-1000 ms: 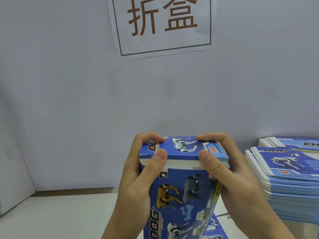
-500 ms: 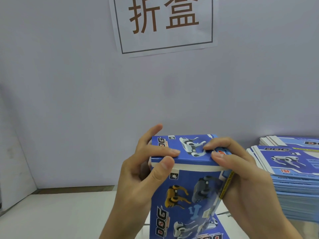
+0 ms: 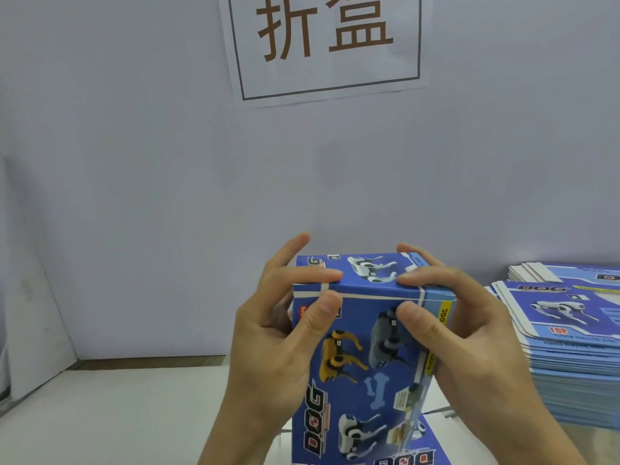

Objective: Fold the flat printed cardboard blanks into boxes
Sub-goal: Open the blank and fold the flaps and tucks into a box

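A blue printed box [image 3: 362,364] with robot-dog pictures stands upright in front of me, its top flap folded down flush with the front panel. My left hand [image 3: 268,333] grips its upper left corner, thumb on the front face and fingers over the lid. My right hand [image 3: 466,340] grips the upper right corner the same way, thumb on the front and fingers pressing the lid. A stack of flat blue blanks [image 3: 570,347] lies at the right.
A white sign with brown characters [image 3: 325,45] hangs on the grey wall ahead. The pale tabletop [image 3: 117,414] spreads to the left. Another flat blank [image 3: 432,448] lies under the box at the bottom.
The lid has been pushed down from a raised gap to sit flush on the box. Both thumbs slid onto the front face, and the box came closer to me.
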`<state>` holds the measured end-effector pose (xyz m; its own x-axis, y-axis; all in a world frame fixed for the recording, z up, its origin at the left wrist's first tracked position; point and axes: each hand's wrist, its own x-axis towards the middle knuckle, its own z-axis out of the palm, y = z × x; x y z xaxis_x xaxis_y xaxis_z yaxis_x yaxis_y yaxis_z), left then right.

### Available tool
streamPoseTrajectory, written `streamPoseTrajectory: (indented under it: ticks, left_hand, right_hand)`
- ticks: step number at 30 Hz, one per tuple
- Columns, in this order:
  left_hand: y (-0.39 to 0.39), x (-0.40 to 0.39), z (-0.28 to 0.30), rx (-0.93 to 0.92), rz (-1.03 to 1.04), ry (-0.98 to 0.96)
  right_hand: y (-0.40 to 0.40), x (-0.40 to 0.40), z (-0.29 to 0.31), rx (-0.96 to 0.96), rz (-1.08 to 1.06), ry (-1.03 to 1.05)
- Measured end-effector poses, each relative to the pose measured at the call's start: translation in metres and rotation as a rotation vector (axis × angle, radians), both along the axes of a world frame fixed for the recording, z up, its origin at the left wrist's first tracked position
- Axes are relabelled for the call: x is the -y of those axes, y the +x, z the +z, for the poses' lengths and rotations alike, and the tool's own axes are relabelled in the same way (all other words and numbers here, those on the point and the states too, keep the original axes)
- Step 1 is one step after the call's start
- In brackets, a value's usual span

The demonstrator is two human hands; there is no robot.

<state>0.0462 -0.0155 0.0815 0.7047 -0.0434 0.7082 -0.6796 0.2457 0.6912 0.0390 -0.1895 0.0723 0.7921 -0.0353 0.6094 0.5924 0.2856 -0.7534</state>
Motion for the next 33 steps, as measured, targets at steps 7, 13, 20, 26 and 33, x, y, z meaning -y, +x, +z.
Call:
streamPoseTrajectory:
  ticks: [7,13,20,26,33]
  left_hand:
    - [0.001,0.003,-0.003,0.032,0.087,-0.012]
    - [0.002,0.008,-0.004,0.065,0.097,-0.054]
    - [0.005,0.005,-0.007,0.059,0.069,-0.084]
    - [0.006,0.006,-0.008,0.075,0.048,-0.076]
    - [0.005,0.013,-0.010,0.153,0.174,-0.021]
  right_hand:
    - [0.006,-0.004,-0.004,0.023,-0.085,0.007]
    - [0.006,-0.001,-0.004,0.055,-0.132,-0.009]
    - [0.004,-0.005,-0.004,0.048,-0.124,0.011]
    - [0.005,-0.003,-0.004,0.070,-0.139,0.007]
    - [0.006,-0.007,-0.005,0.121,-0.205,0.038]
